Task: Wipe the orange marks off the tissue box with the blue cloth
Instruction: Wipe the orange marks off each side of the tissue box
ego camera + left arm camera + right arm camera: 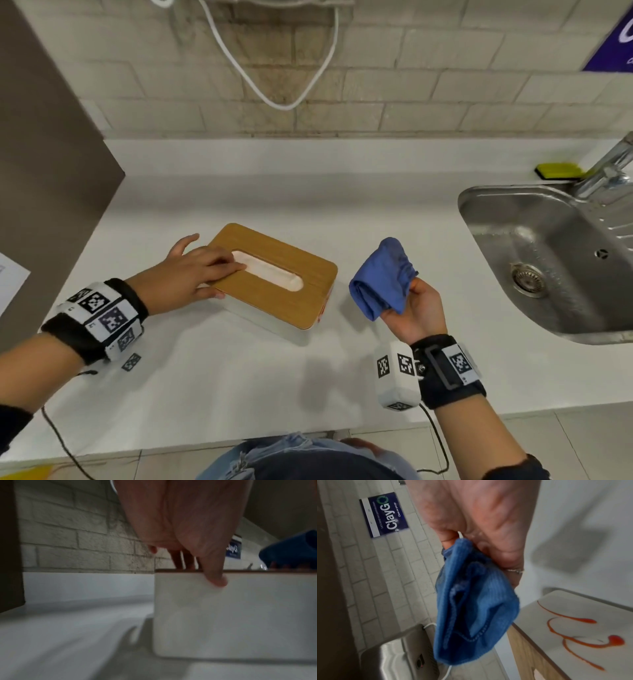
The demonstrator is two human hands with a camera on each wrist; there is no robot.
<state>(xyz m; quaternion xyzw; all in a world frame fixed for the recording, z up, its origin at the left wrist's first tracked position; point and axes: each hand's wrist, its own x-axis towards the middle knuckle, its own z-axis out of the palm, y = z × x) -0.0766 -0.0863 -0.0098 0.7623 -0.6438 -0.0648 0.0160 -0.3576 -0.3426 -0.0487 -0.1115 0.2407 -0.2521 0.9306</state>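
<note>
The tissue box (281, 298), white with a wooden lid and an oval slot, lies at an angle on the white counter. My left hand (191, 270) rests on its left end, fingers flat on the lid. In the left wrist view the thumb (216, 577) presses on the box's (231, 615) white side. Orange marks (583, 642) curl across the box's (565, 601) white right end, which barely shows in the head view. My right hand (418, 311) holds the bunched blue cloth (380, 277) in the air just right of the box. The cloth (476, 608) hangs from the fingers, apart from the marks.
A steel sink (548, 257) with a faucet (609, 168) fills the right side, and a yellow-green sponge (558, 170) lies behind it. A brown panel (44, 171) bounds the counter on the left. A white cable (274, 99) loops down the brick wall.
</note>
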